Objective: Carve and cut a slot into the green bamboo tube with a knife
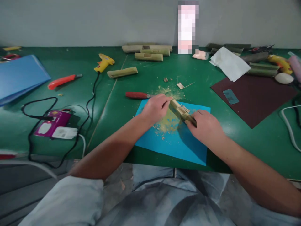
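Observation:
Between my two hands a piece of bamboo is held at a slant, with a notch cut in its upper side. The fingers of my left hand close on its far left end. My right hand wraps round the nearer right end. Below them lies a blue sheet, strewn with pale sawdust and shavings. A red-handled tool rests on the table just beyond my left hand; its far end is hidden behind that hand.
On the green table, several cut bamboo pieces lie at the back. Leftward are a yellow glue gun, an orange utility knife and a purple power strip with cords. A dark brown sheet and white paper lie right.

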A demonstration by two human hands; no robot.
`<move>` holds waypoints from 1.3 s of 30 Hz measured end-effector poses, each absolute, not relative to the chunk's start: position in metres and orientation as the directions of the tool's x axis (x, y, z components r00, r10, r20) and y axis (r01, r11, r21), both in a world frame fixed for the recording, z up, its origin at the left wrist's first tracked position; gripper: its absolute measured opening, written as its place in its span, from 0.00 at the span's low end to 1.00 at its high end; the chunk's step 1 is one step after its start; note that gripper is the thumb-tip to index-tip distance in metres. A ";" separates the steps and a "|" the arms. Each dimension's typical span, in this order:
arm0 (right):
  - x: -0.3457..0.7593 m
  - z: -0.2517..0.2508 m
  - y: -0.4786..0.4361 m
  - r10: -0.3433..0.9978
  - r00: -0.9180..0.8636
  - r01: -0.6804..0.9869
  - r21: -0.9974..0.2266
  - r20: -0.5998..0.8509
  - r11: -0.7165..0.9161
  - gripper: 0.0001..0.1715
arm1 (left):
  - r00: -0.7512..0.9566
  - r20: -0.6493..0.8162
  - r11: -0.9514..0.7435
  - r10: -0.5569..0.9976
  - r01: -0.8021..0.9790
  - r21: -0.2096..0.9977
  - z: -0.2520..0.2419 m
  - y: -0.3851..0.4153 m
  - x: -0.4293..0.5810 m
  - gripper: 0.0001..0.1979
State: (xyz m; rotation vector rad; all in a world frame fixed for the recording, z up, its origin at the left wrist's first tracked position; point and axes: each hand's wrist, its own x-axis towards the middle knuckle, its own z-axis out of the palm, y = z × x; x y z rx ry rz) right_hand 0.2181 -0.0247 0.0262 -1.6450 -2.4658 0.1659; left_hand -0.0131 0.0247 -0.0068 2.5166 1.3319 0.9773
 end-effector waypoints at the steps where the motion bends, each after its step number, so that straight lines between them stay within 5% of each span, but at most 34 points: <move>1: 0.218 0.026 -0.024 0.924 -0.376 0.904 -0.191 0.075 0.383 0.12 | 0.430 0.472 -0.619 0.769 0.686 0.383 -0.007 0.025 -0.013 0.12; 39: 0.215 0.026 -0.027 0.927 -0.374 0.905 -0.208 0.028 0.371 0.08 | 0.412 0.526 -0.634 0.744 0.682 0.365 -0.009 0.025 -0.013 0.11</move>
